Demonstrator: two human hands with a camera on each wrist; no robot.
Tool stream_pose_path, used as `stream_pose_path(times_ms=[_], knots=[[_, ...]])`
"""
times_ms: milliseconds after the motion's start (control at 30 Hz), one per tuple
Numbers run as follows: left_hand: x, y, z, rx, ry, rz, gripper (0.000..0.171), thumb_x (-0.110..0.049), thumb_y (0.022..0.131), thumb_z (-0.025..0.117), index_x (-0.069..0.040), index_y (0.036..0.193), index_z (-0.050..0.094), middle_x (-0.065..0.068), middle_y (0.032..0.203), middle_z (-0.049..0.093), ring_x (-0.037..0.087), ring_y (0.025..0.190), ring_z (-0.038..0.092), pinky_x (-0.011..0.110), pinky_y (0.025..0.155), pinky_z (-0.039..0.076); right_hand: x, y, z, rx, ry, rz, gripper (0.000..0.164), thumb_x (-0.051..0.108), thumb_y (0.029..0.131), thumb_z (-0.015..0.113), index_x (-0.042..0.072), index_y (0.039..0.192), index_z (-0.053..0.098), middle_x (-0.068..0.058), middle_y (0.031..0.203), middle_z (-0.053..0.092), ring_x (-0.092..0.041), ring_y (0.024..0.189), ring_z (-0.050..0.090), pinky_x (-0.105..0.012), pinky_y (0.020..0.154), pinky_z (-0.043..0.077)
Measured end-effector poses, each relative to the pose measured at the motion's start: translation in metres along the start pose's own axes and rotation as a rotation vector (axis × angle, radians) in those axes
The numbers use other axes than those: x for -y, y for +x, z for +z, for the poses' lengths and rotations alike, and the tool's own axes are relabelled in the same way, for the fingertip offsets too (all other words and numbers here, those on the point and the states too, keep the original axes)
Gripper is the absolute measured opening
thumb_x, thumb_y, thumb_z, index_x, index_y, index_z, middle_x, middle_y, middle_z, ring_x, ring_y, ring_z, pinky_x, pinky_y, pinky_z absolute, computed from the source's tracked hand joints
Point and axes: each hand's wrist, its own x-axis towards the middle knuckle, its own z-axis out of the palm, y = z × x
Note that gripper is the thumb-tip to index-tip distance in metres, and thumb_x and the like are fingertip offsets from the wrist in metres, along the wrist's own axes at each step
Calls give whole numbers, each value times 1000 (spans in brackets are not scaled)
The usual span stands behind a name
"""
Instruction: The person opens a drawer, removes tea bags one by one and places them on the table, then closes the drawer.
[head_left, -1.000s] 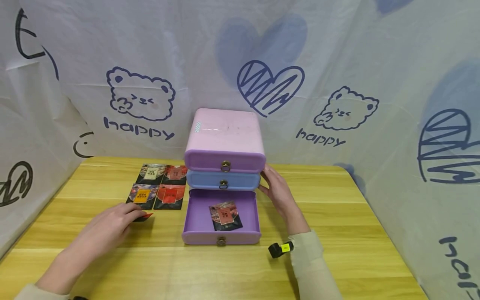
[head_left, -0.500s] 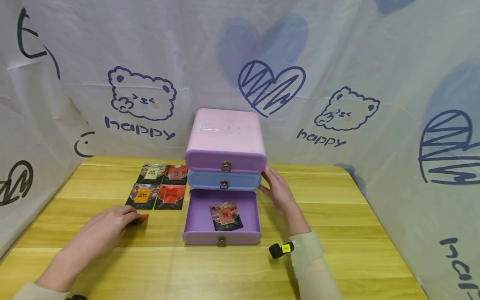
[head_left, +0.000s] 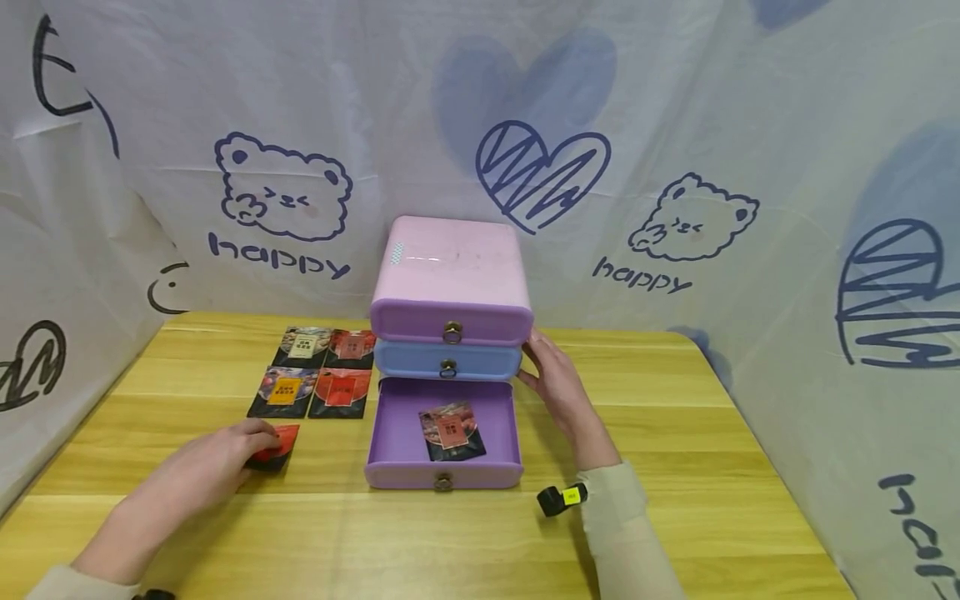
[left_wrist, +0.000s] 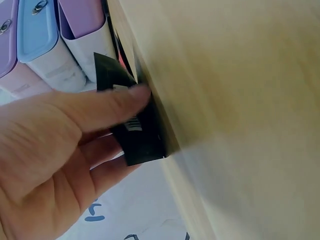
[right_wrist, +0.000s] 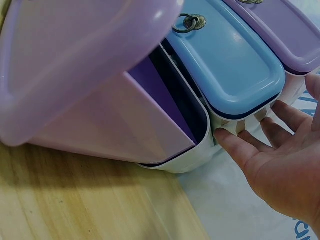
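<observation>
My left hand [head_left: 213,460] pinches a red-and-black sachet [head_left: 279,446] between thumb and fingers, low over the table's left part. In the left wrist view the dark back of the sachet [left_wrist: 141,142] shows, its lower edge at the tabletop. My right hand [head_left: 557,387] touches the right side of a three-tier drawer cabinet [head_left: 457,258], its fingers fairly straight in the right wrist view. The bottom purple drawer [head_left: 442,476] is pulled out, and one sachet [head_left: 452,432] lies inside it. The blue middle drawer [head_left: 420,358] and the purple top drawer [head_left: 405,322] are closed.
Several sachets [head_left: 341,393] lie in two rows left of the cabinet, just beyond my left hand. A printed white cloth [head_left: 420,108] hangs behind the wooden table [head_left: 660,417]. A black device with a yellow label [head_left: 552,501] sits by my right sleeve.
My left hand has shifted slightly toward me, and the sachet in it has tipped so more of its red front shows. The right hand and drawers have stayed put.
</observation>
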Motion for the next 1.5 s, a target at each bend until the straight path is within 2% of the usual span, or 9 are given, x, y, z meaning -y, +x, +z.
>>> stream_pose_path(times_ms=[133, 267, 500, 667, 1033, 1500], knots=[[1, 1, -1, 36, -74, -4, 38, -13, 69, 75, -4, 104, 64, 15, 111, 56, 30, 96, 54, 46, 77, 51, 0, 0, 0, -1, -2, 4, 48, 51, 91, 41, 29, 134, 43, 6, 142, 33, -13, 127, 26, -48, 100, 34], [1, 2, -3, 87, -120, -23, 46, -21, 68, 77, -2, 107, 62, 18, 115, 53, 32, 100, 52, 48, 81, 49, 4, -1, 1, 11, -7, 13, 47, 48, 93, 39, 28, 135, 42, 5, 143, 31, -13, 127, 25, -47, 101, 33], [0, 3, -5, 109, -158, -40, 52, -28, 67, 77, -1, 108, 62, 18, 119, 50, 34, 102, 50, 51, 84, 47, 2, 1, 0, 4, -6, 10, 48, 50, 91, 40, 30, 134, 43, 6, 142, 33, -13, 127, 25, -46, 100, 34], [3, 4, -5, 117, -160, -30, 48, -24, 69, 76, 0, 107, 62, 18, 118, 50, 33, 101, 51, 50, 84, 47, 1, 1, 1, -4, -10, 7, 47, 51, 91, 41, 30, 133, 44, 6, 142, 34, -12, 126, 27, -45, 100, 35], [6, 8, -2, 158, -144, -62, 47, -20, 69, 76, -1, 109, 61, 21, 122, 48, 36, 105, 48, 53, 84, 46, 1, 1, 0, 2, -27, 17, 48, 52, 91, 39, 31, 134, 42, 6, 143, 33, -13, 127, 26, -47, 100, 35], [3, 8, -2, 150, -121, -86, 51, -21, 67, 78, -1, 111, 60, 22, 123, 47, 36, 103, 50, 51, 81, 48, 0, 0, 1, 4, -18, -12, 48, 49, 93, 38, 28, 136, 41, 3, 144, 31, -15, 128, 25, -49, 100, 34]])
